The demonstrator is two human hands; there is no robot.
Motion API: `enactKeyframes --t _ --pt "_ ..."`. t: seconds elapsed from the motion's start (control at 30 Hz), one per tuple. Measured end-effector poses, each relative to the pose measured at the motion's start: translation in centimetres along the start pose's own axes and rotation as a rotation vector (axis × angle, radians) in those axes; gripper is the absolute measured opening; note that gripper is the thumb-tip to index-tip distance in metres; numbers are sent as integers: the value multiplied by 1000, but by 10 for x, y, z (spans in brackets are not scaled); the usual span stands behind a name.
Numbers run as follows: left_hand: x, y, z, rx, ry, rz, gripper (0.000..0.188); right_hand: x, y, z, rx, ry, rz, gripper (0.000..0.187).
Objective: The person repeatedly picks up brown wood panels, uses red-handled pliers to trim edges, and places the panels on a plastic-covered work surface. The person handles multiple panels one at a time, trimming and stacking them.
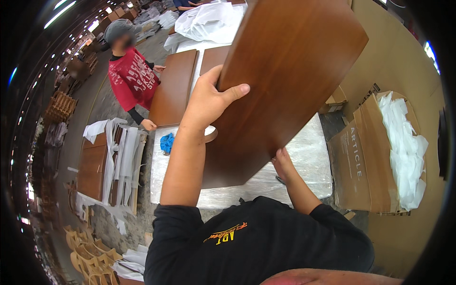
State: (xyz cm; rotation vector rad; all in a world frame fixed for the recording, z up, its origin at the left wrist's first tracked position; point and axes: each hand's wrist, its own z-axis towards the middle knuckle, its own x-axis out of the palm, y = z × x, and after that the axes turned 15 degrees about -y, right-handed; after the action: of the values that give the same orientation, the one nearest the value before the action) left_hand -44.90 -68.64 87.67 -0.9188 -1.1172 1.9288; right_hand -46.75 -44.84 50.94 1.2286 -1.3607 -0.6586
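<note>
A large, reddish-brown, flat wooden panel (289,80) is raised at a slant above the pale table wrapped in clear film (311,161). Over the table's left part, the left hand (211,97) is closed around the panel's left edge, thumb pressed on the broad face, fingers out of sight behind. Over the table's near right part, the right hand (283,164) touches the panel's lower right edge, the panel lying up and left of it; its fingers are partly hidden, so I cannot tell how far they close. On the table's left side lies a crumpled bright-blue bundle (166,142). Beyond it, at the table's left edge, a co-worker in a red shirt (130,78) touches a flat brown wooden board (173,90). Right of the table stands a brown cardboard box (363,161) with white sheeting (408,152).
</note>
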Motion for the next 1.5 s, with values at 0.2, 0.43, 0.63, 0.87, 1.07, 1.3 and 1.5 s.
enactKeyframes --t 0.2,0.43,0.63,0.87,1.07,1.3,1.5 --pt "-92 143 -7 -39 -129 -17 49 75 17 26 -34 -213 290 74" --pt "-151 382 -146 -759 -389 -48 77 165 -9 96 -65 -524 146 54" --pt "-139 486 -145 -739 -607 491 70 202 -84 175 -2 -642 -186 64" --pt "-135 505 -122 -987 -517 573 73 191 -130 236 241 -737 -388 76" --pt "-123 524 -88 -1069 -471 550 71 180 -142 285 305 -718 -455 78" --pt "-125 544 -72 -1085 -455 569 73 185 -157 314 355 -693 -468 78" --pt "-140 557 -93 -978 -378 223 64 166 -144 309 267 -453 -871 83"
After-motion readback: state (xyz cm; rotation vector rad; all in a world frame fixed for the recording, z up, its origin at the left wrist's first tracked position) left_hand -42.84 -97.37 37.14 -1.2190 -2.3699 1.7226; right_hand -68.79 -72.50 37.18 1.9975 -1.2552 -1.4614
